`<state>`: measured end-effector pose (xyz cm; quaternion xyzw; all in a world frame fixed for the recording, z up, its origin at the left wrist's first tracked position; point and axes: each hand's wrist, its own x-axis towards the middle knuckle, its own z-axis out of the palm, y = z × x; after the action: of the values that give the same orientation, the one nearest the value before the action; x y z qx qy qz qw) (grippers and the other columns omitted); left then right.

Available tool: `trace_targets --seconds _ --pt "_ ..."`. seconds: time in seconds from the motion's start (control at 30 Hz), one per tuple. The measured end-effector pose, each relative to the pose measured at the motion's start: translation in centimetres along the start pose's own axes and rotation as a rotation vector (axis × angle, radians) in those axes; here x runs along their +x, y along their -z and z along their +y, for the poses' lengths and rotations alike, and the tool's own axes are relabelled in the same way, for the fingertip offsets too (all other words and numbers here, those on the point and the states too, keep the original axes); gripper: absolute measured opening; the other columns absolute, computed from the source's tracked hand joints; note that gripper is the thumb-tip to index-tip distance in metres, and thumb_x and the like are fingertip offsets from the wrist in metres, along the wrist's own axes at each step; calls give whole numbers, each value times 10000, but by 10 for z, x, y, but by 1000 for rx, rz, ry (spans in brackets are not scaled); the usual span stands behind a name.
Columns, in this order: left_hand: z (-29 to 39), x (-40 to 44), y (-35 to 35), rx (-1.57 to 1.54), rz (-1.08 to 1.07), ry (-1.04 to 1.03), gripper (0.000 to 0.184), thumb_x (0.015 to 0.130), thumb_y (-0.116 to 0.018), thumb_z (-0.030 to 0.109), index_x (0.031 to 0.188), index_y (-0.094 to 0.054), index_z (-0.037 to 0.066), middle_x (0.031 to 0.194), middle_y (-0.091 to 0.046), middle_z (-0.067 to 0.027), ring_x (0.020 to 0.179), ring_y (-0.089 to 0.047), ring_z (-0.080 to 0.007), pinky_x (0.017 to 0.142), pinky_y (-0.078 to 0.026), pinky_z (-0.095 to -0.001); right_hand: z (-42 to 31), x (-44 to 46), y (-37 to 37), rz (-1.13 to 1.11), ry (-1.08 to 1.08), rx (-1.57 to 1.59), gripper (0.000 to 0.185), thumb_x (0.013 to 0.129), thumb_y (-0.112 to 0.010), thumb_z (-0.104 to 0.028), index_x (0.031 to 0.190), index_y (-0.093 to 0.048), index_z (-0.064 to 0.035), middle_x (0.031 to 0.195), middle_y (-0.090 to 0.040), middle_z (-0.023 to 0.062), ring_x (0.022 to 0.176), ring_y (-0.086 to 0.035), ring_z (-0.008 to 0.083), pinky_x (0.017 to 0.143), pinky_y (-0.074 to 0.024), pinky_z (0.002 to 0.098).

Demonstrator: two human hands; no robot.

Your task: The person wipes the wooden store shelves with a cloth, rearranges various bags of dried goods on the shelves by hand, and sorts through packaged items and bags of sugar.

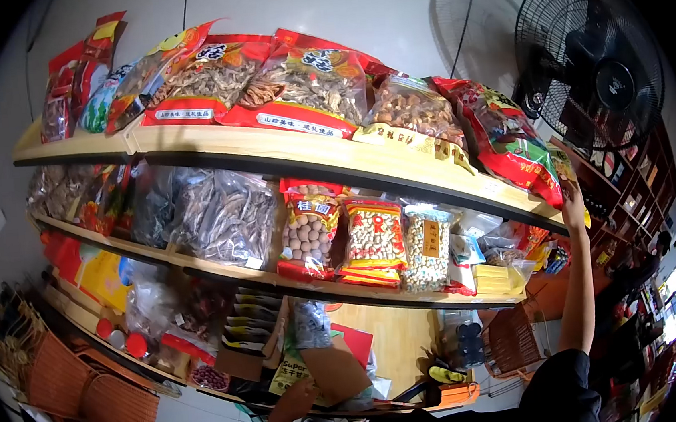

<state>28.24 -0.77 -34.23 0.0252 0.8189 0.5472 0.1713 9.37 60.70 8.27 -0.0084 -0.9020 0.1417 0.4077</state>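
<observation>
My right hand (574, 208) is raised to the right end of the top shelf (317, 158), at a yellow packet (563, 165) beside a red and green bag (506, 136). Its fingers are partly hidden there, and their grip is unclear. Low in the view, my left hand (294, 400) is at the bottom shelf, beside a green packet (289, 372) and an open cardboard box (336, 369). The fingers of that hand are too small and dark to make out. Large red bags of dried mushrooms (307, 85) stand along the top shelf.
Bagged dried goods (226, 213) and a bag of round longans (308, 234) fill the middle shelf. A black fan (590, 60) is at the upper right. Wicker baskets (115, 415) stand at lower left, another basket (510, 340) at lower right. Jars with red lids (137, 345) sit low on the left.
</observation>
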Motion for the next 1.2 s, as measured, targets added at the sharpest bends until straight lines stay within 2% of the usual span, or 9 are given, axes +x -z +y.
trace_targets --seconds 0.17,0.23,0.37,0.43,0.83,0.9,0.97,1.07,1.2 --pt "44 17 -3 125 -104 -25 397 893 -544 251 1175 -544 -28 1097 -619 -203 984 -617 -246 832 -474 -339 23 -15 -27 244 166 23 285 883 -440 -14 1127 -586 16 1241 -524 133 1178 -496 270 975 -405 329" --pt "38 30 -14 23 -71 -130 462 891 -545 323 1201 -534 -19 1059 -634 -219 989 -622 -341 844 -482 -396 14 -17 -21 192 209 70 279 888 -433 -9 1119 -586 25 1246 -518 125 1163 -506 253 952 -423 316" --pt "52 41 -27 62 -144 -165 456 900 -545 342 1184 -543 -14 1078 -634 -216 1008 -620 -343 860 -479 -398 7 -28 -23 182 291 246 388 824 -456 100 1197 -533 25 1284 -497 143 1247 -456 289 1025 -389 364" --pt "61 42 -39 165 -142 -248 404 929 -563 286 1202 -546 -11 1176 -601 -199 1049 -599 -294 890 -465 -356 -15 -39 -9 196 477 -100 451 799 -467 123 1235 -503 16 1314 -476 165 1282 -414 339 1084 -321 408" --pt "118 27 -165 206 -394 -286 381 930 -529 237 1207 -527 -24 1010 -635 -165 954 -609 -298 888 -456 -356 10 -47 8 171 370 134 481 824 -524 -39 1300 -498 -100 1277 -510 143 1228 -443 335 1058 -309 425" --pt "133 34 -182 340 -413 -493 361 936 -527 205 1214 -505 -25 1051 -615 -161 963 -606 -286 889 -460 -352 22 -49 23 202 398 243 460 824 -543 -44 1279 -506 -92 1274 -513 149 1216 -454 342 1040 -331 417" --pt "157 41 -190 605 -261 -827 362 928 -554 164 1243 -472 3 1060 -595 -141 971 -605 -242 866 -476 -345 52 -47 31 337 388 211 401 805 -559 -62 1205 -537 -73 1193 -539 154 1139 -487 353 978 -375 413" --pt "308 15 -197 392 -135 -487 419 901 -603 167 1280 -473 44 1156 -595 -138 1017 -601 -227 885 -475 -334 98 -42 35 472 205 222 375 797 -566 -96 1170 -549 -80 1140 -545 149 1059 -505 345 912 -394 449" --pt "432 15 -211 538 45 -797 429 874 -599 125 1279 -478 49 1252 -533 -150 1191 -499 -314 1019 -380 -390 147 -43 20 380 -6 84 471 798 -612 -257 1222 -521 -71 1177 -523 196 1089 -496 383 898 -421 481"
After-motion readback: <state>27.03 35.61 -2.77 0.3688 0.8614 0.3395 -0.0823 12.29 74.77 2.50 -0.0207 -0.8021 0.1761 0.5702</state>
